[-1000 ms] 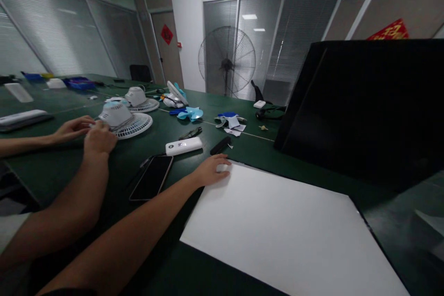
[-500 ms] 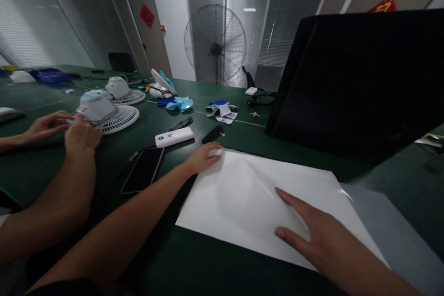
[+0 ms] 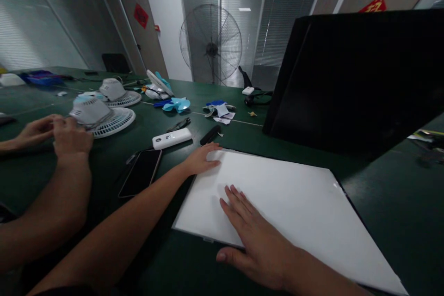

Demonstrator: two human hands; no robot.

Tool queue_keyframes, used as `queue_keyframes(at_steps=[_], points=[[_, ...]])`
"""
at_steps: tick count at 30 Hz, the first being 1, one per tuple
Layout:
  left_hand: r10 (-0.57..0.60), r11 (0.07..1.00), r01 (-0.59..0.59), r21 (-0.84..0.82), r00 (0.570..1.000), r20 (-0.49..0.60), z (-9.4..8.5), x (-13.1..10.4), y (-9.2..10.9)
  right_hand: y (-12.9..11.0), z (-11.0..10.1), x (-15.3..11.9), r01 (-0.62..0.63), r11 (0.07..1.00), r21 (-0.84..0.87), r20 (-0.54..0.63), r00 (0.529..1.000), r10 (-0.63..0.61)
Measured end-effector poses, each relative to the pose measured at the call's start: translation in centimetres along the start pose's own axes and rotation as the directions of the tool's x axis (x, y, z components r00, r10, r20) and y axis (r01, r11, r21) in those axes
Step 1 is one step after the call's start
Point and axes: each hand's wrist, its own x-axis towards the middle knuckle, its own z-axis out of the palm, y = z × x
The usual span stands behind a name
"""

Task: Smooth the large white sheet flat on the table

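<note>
my left hand (image 3: 201,159) and right hand (image 3: 255,238) lie open and flat on the white sheet (image 3: 298,203). they press it so it stays flat on the counter (image 3: 391,203).

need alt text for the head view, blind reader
Both of the person's hands lie flat and open on a white sheet on a green table: left hand at its far corner, right hand on its near edge. To the left, a co-worker's hands handle a small white fan beside a phone.
</note>
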Motion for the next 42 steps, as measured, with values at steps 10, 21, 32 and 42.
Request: queue_keyframes(at_steps=[10,21,32,42], points=[[-0.073,0.997,0.072,-0.029,0.996,-0.05,0.4,0.3,0.0,1.1,1.5,-1.8,0.034,0.946,-0.322,-0.009,0.999,-0.039],[0.009,1.0,-0.009,-0.019,1.0,-0.007,0.2,-0.2,-0.7,5.2,5.0,-1.8,0.123,0.828,-0.547,-0.305,0.892,-0.334],[0.07,0.998,-0.07,-0.004,0.997,0.025,0.0,-0.5,-1.0,5.4,5.0,-1.2,0.092,0.68,-0.727,-0.34,0.813,-0.473],[0.084,0.995,-0.088,0.041,0.993,0.087,-0.7,-0.7,0.3,5.7,5.3,-1.3,0.043,0.676,-0.735,-0.377,0.803,-0.461]])
